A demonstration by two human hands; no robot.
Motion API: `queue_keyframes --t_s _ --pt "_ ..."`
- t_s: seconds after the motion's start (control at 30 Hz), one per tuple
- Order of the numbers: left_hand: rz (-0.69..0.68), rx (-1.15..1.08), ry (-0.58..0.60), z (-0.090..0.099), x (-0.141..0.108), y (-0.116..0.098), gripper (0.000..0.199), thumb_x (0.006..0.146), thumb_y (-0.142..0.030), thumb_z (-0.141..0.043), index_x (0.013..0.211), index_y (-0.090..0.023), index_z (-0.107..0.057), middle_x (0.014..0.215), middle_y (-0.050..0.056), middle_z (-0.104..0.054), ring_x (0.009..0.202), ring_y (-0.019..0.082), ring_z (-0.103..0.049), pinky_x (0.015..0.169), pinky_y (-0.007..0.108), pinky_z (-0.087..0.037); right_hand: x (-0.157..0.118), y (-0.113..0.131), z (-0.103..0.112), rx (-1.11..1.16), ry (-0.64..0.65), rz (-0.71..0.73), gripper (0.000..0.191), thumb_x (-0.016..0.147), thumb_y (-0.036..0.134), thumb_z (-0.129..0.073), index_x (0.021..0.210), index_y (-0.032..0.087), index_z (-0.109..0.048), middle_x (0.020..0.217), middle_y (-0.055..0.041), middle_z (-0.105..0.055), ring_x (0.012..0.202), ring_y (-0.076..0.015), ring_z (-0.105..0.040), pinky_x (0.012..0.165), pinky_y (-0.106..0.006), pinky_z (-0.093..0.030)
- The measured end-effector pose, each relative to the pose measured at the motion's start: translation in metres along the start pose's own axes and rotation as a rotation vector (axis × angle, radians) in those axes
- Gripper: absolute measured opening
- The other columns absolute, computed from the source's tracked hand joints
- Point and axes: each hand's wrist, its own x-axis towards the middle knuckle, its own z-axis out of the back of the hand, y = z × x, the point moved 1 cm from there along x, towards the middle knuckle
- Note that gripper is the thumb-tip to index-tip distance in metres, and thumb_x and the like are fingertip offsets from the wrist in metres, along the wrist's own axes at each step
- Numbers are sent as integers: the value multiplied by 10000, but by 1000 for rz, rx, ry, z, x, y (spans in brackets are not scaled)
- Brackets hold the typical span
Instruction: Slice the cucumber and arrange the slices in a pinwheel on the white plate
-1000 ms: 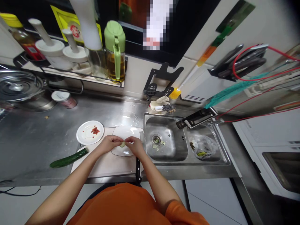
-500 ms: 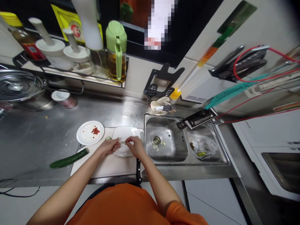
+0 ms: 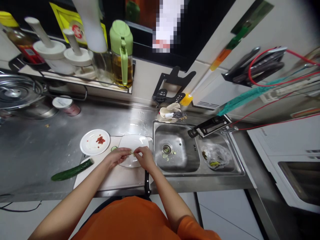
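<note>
Left hand (image 3: 118,156) has shifted right, pinching, with the right hand (image 3: 145,157), a cucumber slice (image 3: 132,153) over the white plate (image 3: 133,140).

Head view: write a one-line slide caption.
Left hand and right hand pinch a small slice over a square white plate, a green cucumber lying nearby.

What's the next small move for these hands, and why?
Probably lower the small green piece onto the white square plate: the right hand appears to pinch it above that plate, and the left hand's fingertips are close enough to steady it.
</note>
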Motion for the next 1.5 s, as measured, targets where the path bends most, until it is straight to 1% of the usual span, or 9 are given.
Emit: queue_keyframes --t_s 0.1,0.27,0.37,0.47,0.57,0.7,1.0,1.27,1.5 --pt "-112 81 -64 1 8 -3 447 466 -275 -828 858 -118 -684 561 -26 -592 468 46 -462 429 167 -305 4 -10 -10 101 -36 -151 123 788 180 -575 802 205 -695 771 -1 -685 804 -152 -593 771 -249 -426" --pt "-323 341 -146 1 26 -15 306 532 -323 -758 779 -148 -707 561 -20 -624 512 82 -500 527 210 -383 20 -32 -30 303 -111 -388 140 691 192 -624 829 181 -649 659 33 -625 639 -133 -578 620 -228 -430" --pt "-405 540 -218 -1 36 -25 249 593 -348 -703 770 -173 -712 618 -6 -665 542 114 -541 543 228 -398 35 -38 -35 302 -153 -476 179 649 191 -653 824 184 -615 637 50 -598 620 -130 -567 590 -220 -408" --pt "-497 706 -284 -4 43 -36 224 654 -352 -661 798 -189 -716 685 3 -695 587 135 -582 571 238 -411 50 -36 -34 238 -181 -514 157 650 176 -652 793 190 -589 657 47 -598 644 -127 -565 596 -214 -390" --pt "-581 834 -355 -9 49 -45 176 705 -306 -619 804 -198 -717 748 14 -714 683 153 -624 649 245 -430 63 -34 -32 168 -198 -526 146 665 159 -635 789 197 -568 672 44 -598 655 -126 -563 598 -212 -377" --pt "-638 959 -418 -16 55 -51 163 745 -269 -582 809 -203 -716 815 25 -725 765 166 -638 708 251 -438 73 -32 -34 88 -224 -502 143 694 128 -593 804 204 -544 687 37 -596 663 -132 -558 607 -219 -368" --pt "-703 1209 -509 -17 68 -47 208 798 -285 -534 825 -195 -719 853 70 -712 852 217 -615 802 312 -439 78 -32 -36 -12 -197 -497 140 741 125 -565 840 216 -530 712 10 -613 691 -167 -559 592 -241 -331" --pt "-754 1250 -561 -15 75 -41 205 811 -302 -534 831 -192 -706 831 81 -691 857 236 -586 837 348 -426 77 -25 -34 -132 -151 -464 137 788 120 -514 889 208 -543 748 -11 -623 717 -180 -570 591 -257 -309" --pt "-785 1231 -556 -14 73 -38 204 831 -296 -512 866 -196 -686 865 80 -682 879 236 -568 855 355 -415 80 -26 -39 -275 -113 -414 102 843 166 -505 893 198 -588 776 -38 -631 743 -188 -562 607 -276 -304"
